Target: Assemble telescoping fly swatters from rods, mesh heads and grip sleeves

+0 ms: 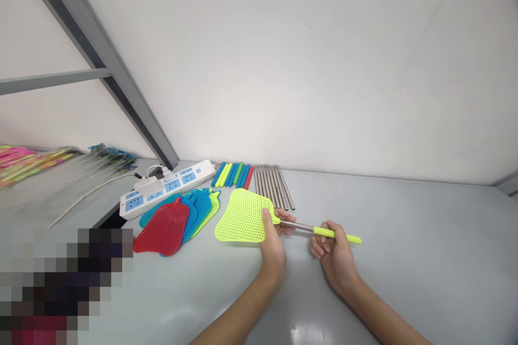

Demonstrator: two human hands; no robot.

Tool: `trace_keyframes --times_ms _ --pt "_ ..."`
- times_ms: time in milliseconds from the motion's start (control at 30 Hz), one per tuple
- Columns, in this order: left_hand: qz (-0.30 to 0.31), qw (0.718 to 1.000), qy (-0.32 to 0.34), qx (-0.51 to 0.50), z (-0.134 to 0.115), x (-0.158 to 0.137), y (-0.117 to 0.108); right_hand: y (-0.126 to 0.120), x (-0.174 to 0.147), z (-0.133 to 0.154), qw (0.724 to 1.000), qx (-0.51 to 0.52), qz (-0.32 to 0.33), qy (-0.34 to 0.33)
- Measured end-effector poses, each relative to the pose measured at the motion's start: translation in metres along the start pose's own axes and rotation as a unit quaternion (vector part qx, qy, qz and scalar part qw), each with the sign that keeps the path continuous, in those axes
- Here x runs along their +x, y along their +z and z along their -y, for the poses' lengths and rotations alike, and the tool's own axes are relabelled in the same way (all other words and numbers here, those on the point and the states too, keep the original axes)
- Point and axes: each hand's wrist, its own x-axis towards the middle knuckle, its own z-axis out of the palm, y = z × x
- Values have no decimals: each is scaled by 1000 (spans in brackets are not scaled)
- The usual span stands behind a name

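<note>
A pale wall (324,64) spans twelve o'clock above a glossy grey table (437,259), light glinting at six. A grey metal post (87,21) slants at ten; the cut-off bar (510,182) at three looks like framing.

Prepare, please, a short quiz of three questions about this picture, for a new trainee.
1. True or false: the red mesh head lies under the blue mesh heads.
2. Fill in: in the picture, just right of the coloured tubes lie the ____ ____.
3. What colour is the handle in the right hand?

Key: 1. False, it lies on top. 2. Metal rods. 3. Yellow-green.
</note>
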Motion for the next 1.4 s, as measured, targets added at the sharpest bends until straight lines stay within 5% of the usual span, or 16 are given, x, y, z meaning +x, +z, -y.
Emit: trace_keyframes --times_ms 467,1400 --pt "25 994 88 54 7 -2 -1 -10 6 19 968 -3 67 242" --pt "6 994 30 109 5 -6 2 -9 8 10 983 -5 96 159"
